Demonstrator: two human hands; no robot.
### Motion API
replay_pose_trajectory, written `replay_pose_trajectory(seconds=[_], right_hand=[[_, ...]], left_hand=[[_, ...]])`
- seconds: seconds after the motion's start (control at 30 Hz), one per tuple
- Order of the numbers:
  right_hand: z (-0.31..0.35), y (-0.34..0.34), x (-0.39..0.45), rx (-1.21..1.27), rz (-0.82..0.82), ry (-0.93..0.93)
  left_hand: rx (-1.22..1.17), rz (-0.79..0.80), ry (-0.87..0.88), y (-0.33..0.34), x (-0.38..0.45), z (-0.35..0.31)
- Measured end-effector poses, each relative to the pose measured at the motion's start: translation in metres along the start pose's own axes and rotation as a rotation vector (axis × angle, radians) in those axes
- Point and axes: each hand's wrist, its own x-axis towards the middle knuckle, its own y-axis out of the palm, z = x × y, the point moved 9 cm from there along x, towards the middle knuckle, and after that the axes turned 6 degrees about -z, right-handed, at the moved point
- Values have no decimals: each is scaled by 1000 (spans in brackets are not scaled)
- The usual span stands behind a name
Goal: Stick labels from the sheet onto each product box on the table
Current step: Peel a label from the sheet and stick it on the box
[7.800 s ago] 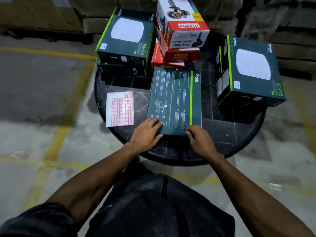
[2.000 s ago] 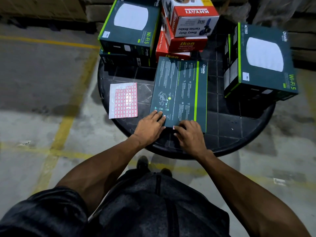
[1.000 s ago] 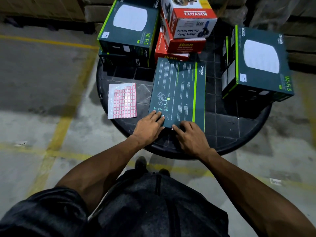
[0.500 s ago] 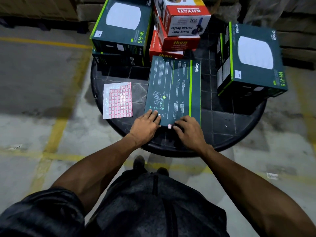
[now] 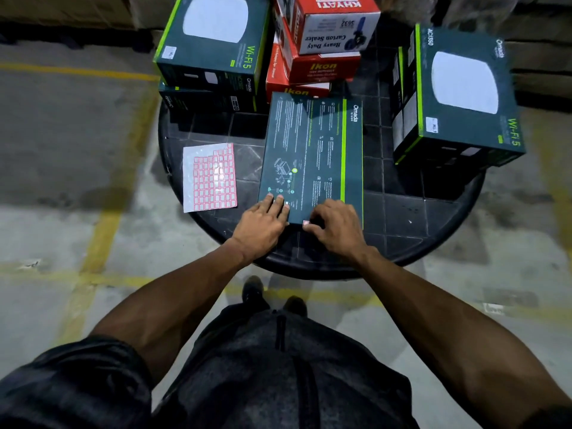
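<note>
A flat dark green box lies printed side up near the middle of the round black table, its near edge towards the person. This box is the landmark for everything else.

The left hand rests on the box's near left corner, fingers fairly straight and lying flat on the surface, grasping nothing. The right hand sits on the box's near edge, just right of the left hand, with its fingers curled down; whether they pinch anything cannot be told. A small red-bordered label shows on the box's near edge, right at the right hand's fingertips, between the two hands.

The label sheet lies flat on the table just left of the box, apart from it, with rows of red-edged labels covering most of it and a bare strip along its left side.

Beyond the box's far left corner stand two stacked green Wi-Fi boxes. Directly beyond its far edge is a pile of red boxes, topped by a red-and-white carton sealer box. To the right of the box, well apart, a large green Wi-Fi box overhangs the table rim
</note>
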Motion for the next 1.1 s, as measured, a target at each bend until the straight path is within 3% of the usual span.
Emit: replay_pose_trajectory(seconds=[0.17, 0.47, 0.73, 1.1], right_hand=[[5, -5, -2, -23, -57, -71], [8, -9, -7, -32, -156, -125], [19, -12, -9, -120, -210, -262], [17, 0, -1, -96, -71, -287]], left_hand=[[47, -9, 40, 0, 0, -4], [368, -43, 252, 10, 0, -15], [347, -37, 226, 6, 0, -14], [389, -76, 215, -4, 0, -16]])
